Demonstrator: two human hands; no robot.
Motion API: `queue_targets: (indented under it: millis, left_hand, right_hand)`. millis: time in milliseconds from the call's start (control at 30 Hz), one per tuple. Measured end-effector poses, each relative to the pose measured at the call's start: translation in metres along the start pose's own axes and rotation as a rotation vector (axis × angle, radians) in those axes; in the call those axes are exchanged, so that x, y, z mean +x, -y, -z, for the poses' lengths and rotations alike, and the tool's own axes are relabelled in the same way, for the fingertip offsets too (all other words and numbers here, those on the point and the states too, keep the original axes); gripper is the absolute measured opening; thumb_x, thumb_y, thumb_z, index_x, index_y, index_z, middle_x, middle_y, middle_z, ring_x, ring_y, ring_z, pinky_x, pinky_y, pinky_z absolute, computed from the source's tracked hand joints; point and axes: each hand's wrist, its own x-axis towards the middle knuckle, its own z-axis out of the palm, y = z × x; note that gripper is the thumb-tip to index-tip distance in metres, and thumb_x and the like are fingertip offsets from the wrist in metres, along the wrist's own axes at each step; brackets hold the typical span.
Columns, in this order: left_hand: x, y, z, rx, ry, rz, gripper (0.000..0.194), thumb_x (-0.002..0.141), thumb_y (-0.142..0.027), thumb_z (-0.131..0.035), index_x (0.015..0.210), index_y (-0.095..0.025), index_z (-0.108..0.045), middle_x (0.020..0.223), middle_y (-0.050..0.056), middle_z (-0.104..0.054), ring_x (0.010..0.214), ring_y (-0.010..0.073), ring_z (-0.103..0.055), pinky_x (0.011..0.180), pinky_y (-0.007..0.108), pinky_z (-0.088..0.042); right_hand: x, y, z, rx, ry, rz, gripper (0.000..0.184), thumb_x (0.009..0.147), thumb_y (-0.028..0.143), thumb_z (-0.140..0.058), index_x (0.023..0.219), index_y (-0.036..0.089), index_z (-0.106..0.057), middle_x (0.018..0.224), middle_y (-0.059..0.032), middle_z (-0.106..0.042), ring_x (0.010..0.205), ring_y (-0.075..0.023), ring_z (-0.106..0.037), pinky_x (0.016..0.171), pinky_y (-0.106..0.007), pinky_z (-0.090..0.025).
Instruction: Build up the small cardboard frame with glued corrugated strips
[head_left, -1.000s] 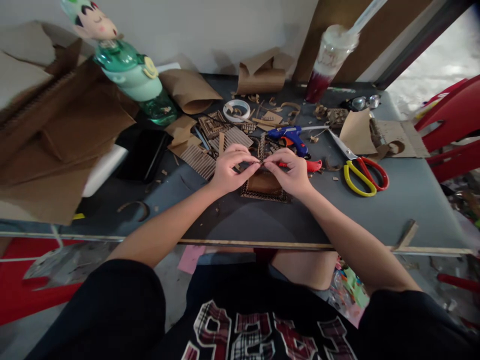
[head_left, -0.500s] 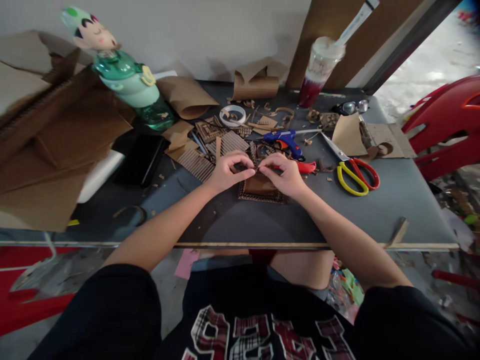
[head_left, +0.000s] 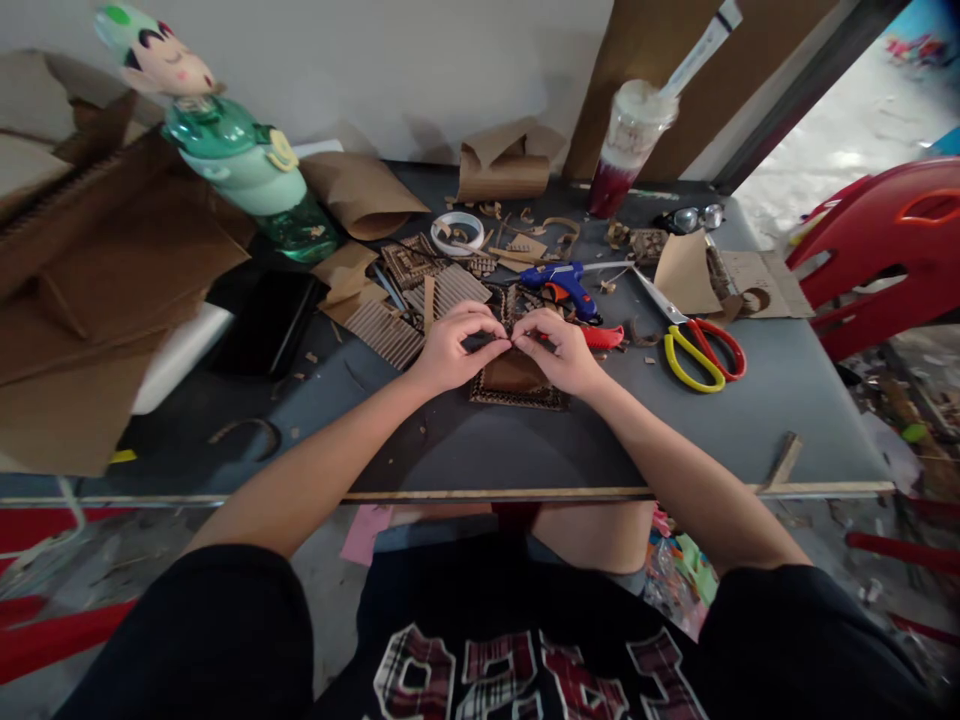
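A tiny piece [head_left: 512,341] (too small to make out) sits above a brown cardboard panel with a ridged border [head_left: 516,378], on a grey table [head_left: 480,455] littered with scraps. A blue glue gun [head_left: 566,283] lies just beyond; a red chair [head_left: 885,250] stands past the right end. Left hand [head_left: 456,350] and right hand [head_left: 559,352] meet, thumb and fingertips of each pinched on the piece.

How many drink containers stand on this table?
2: a green bottle, back left, and a clear plastic cup, back right. The large cardboard box could hide others.
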Motion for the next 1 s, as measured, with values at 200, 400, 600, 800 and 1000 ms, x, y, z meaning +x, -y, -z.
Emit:
queue_targets:
  millis: [200,400,600,800,1000]
  left_hand:
    - [0.001,0.004,-0.001,-0.175,0.075,0.132,0.033,0.089,-0.051,-0.068,0.085,-0.019,-0.072,0.091,0.006,-0.07,0.098,0.0191,-0.066,0.093,0.035,-0.053]
    - [0.0,0.007,-0.001,-0.275,0.097,0.166,0.035,0.085,-0.055,-0.072,0.084,-0.02,-0.074,0.091,0.006,-0.071,0.093,0.0171,-0.066,0.09,0.033,-0.052]
    - [0.002,0.013,0.002,-0.182,0.055,0.118,0.035,0.083,-0.056,-0.074,0.087,-0.02,-0.076,0.094,0.006,-0.069,0.092,0.0169,-0.068,0.089,0.035,-0.055]
    - [-0.001,0.012,-0.004,-0.242,0.055,0.177,0.047,0.075,-0.056,-0.082,0.097,-0.018,-0.069,0.091,0.006,-0.073,0.089,0.0176,-0.072,0.09,0.035,-0.057]
    - [-0.008,0.001,-0.015,-0.173,-0.089,0.214,0.039,0.078,-0.048,-0.082,0.097,-0.016,-0.071,0.099,0.008,-0.072,0.088,0.0168,-0.072,0.087,0.032,-0.06]
  right_hand:
    - [0.002,-0.002,0.002,0.247,0.086,-0.139,0.038,0.094,0.057,-0.059,0.09,0.019,-0.061,0.084,-0.002,-0.065,0.081,-0.0142,-0.059,0.08,-0.031,-0.048]
    - [0.003,0.004,0.005,0.281,0.115,-0.13,0.04,0.097,0.056,-0.053,0.087,0.019,-0.062,0.078,-0.0013,-0.064,0.074,-0.0124,-0.058,0.074,-0.028,-0.048]
    - [-0.004,0.004,0.008,-0.24,-0.096,0.009,0.028,0.09,0.043,-0.067,0.103,0.021,-0.078,0.09,-0.0056,-0.08,0.066,-0.0139,-0.066,0.064,-0.028,-0.052]
    - [-0.007,0.005,-0.006,-0.271,-0.228,0.008,0.016,0.09,0.032,-0.068,0.087,0.024,-0.082,0.089,-0.0037,-0.081,0.069,-0.0174,-0.074,0.064,-0.029,-0.058]
    - [-0.007,0.007,-0.01,-0.251,-0.219,-0.027,0.016,0.09,0.029,-0.066,0.088,0.023,-0.081,0.087,-0.0029,-0.081,0.068,-0.0171,-0.074,0.062,-0.029,-0.057]
